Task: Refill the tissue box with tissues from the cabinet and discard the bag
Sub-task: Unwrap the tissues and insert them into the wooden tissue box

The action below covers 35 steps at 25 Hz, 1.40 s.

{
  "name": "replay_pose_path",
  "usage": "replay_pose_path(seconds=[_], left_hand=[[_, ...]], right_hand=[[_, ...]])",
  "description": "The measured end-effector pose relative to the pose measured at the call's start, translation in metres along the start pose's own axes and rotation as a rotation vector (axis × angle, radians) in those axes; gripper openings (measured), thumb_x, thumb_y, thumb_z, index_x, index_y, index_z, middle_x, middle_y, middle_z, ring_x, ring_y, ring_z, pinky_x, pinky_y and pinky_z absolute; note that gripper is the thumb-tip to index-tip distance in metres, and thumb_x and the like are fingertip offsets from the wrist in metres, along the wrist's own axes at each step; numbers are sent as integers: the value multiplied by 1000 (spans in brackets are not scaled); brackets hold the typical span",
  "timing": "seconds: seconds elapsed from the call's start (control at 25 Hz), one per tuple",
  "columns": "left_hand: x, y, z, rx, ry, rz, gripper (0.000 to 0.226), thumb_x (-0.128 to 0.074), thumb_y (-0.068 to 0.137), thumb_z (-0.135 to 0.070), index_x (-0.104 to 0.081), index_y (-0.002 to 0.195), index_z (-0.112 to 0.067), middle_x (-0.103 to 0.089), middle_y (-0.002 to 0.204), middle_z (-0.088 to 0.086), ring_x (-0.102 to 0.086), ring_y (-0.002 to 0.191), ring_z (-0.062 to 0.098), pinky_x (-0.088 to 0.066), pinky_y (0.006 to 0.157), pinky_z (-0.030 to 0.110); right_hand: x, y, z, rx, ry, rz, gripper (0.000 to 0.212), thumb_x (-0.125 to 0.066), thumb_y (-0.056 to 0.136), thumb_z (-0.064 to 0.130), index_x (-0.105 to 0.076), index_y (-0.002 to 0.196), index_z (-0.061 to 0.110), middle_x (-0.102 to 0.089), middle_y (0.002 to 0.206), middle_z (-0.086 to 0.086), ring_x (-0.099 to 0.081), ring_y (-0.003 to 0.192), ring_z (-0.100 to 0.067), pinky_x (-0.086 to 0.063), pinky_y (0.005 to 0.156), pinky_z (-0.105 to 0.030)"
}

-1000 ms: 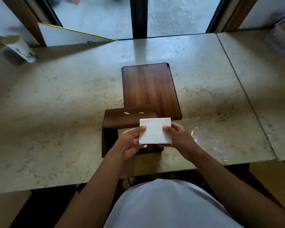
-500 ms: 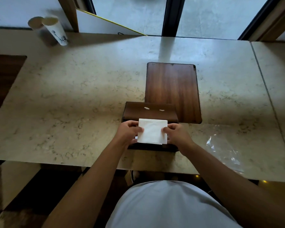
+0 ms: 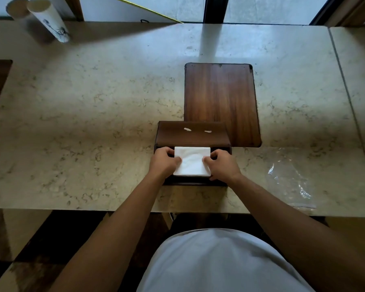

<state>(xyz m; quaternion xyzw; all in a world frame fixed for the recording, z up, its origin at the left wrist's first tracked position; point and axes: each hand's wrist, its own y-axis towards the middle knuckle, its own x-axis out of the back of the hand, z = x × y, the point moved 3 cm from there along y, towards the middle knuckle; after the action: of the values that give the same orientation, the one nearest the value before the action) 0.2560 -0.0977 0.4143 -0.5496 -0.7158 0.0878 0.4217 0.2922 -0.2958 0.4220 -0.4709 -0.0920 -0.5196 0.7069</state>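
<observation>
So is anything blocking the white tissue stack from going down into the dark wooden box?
Nothing visible. The white tissue stack, held by the left hand and right hand, sits at the dark wooden box's open top; its hinged lid stands clear behind.

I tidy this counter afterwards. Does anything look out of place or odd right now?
The empty clear plastic bag lies crumpled on the counter, right of the tissue box. Two small white scraps sit on the box's wood. Nothing spilled.
</observation>
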Motion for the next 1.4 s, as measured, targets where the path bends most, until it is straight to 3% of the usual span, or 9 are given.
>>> replay_pose_path(seconds=[0.2, 0.68, 0.76, 0.92, 1.04, 1.2, 1.4], left_hand=[[-3, 2, 5, 2, 69, 16, 9, -74, 86, -17, -67, 91, -20, -69, 89, 0, -68, 89, 24, -62, 81, 44], [-9, -1, -1, -90, 317, -63, 15, -63, 91, -17, -60, 96, -4, -66, 91, 12, -62, 83, 30, -52, 71, 44], [-10, -3, -1, -105, 314, -70, 15, -64, 91, -16, -59, 97, -3, -65, 93, 13, -62, 85, 30, -52, 73, 45], [-14, -5, 2, -100, 275, -88, 13, -64, 91, -15, -59, 99, -6, -63, 93, 8, -59, 82, 25, -44, 64, 34], [-14, -4, 4, -54, 216, -87, 16, -65, 92, -19, -59, 103, -9, -63, 94, 6, -58, 80, 21, -44, 63, 32], [-13, -3, 6, -7, 236, -64, 23, -66, 93, -23, -58, 105, -6, -64, 97, 9, -62, 85, 25, -55, 73, 42], [-12, -4, 4, -16, 275, -52, 21, -65, 92, -23, -64, 96, -2, -68, 90, 14, -65, 81, 28, -57, 71, 43]], right_hand=[[-7, 4, -5, -14, -92, 17, 23, -62, 97, 40, -62, 100, 17, -67, 95, -3, -68, 84, -22, -62, 80, -44], [-12, 4, -5, -26, -97, -49, 26, -65, 94, 40, -57, 98, 15, -65, 94, -5, -59, 80, -19, -42, 63, -30], [-13, 2, -5, -34, -89, -55, 30, -65, 94, 39, -56, 104, 12, -65, 97, -7, -61, 83, -22, -45, 66, -32], [-14, -1, -5, -58, -77, -85, 41, -64, 95, 38, -50, 116, 6, -59, 98, -8, -63, 89, -28, -52, 71, -37], [-15, -1, -4, -61, -97, -58, 31, -63, 96, 39, -57, 99, 9, -61, 91, -7, -62, 84, -25, -45, 66, -32], [-11, 0, -2, -70, -107, -35, 29, -63, 97, 38, -56, 87, 13, -55, 76, -1, -53, 69, -15, -35, 55, -27], [-11, 1, -1, -82, -128, -37, 34, -65, 96, 38, -49, 72, 18, -55, 73, 0, -54, 67, -15, -38, 56, -27]])
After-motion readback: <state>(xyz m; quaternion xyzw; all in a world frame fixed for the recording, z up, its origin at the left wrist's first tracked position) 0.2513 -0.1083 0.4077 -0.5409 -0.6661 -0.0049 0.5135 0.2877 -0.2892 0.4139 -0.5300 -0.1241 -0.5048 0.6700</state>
